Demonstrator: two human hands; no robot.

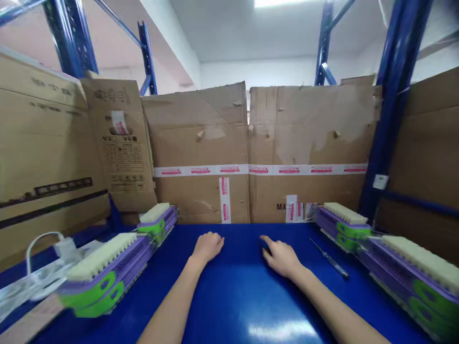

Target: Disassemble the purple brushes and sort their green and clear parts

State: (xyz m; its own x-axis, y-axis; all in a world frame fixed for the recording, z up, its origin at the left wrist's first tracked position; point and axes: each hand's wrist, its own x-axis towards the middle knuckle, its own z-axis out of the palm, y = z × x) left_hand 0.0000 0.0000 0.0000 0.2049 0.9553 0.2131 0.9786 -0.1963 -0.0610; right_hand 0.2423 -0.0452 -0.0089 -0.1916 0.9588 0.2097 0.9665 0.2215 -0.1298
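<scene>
The table [222, 306] is finished in smooth, glossy blue, and a bright glare is reflected from it. The panels [201, 148] behind are made of matt brown cardboard, roughened by creases and torn patches, and are crossed by smooth printed tape [201, 170]. The posts [389, 105] are seen as metal, coated in shiny blue. The casings [134, 260] are apparently moulded in purple and green plastic and topped by matt, ridged cream blocks [103, 255]. On the screwdriver [337, 267], a slim metallic shaft is joined to a shiny handle.
</scene>
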